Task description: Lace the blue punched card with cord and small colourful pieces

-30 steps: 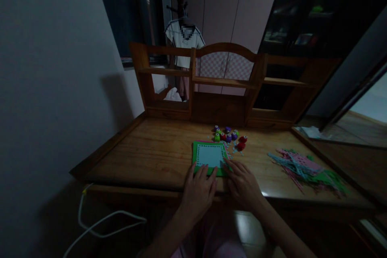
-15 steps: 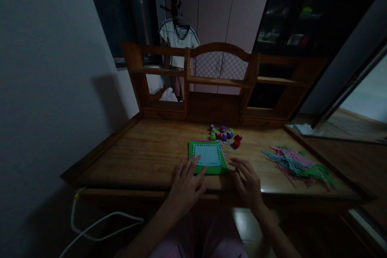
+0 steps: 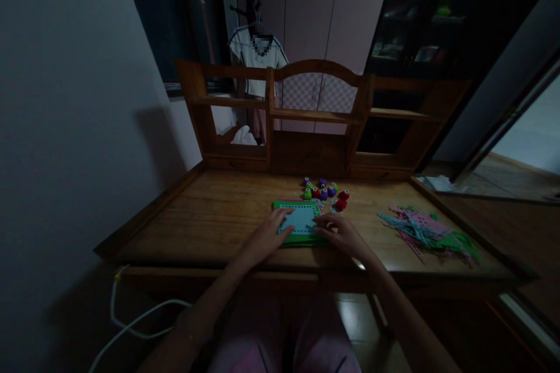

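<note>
A light-blue sheet with a row of small cut-out shapes along its border lies on a green sheet, with a pink edge showing beneath. My left hand rests its spread fingers and thumb over the left side of the light-blue sheet. At the right border my right hand has its fingers bent and slightly apart, the tips by the sheet's edge. Whether those tips press on the paper is too dim to tell. Just behind the sheets stand several small craft punches in purple, green and red, each with a pale round top.
Tiny blue paper bits lie around the punches. To the right is a pile of pink, blue and green paper scraps. A wooden shelf unit rises along the back of the wooden desk. A white cable hangs at the left.
Both hands have moved forward onto the light-blue sheet. My right hand has also shifted left, from the green sheet's lower right corner to the light-blue sheet's right border.
</note>
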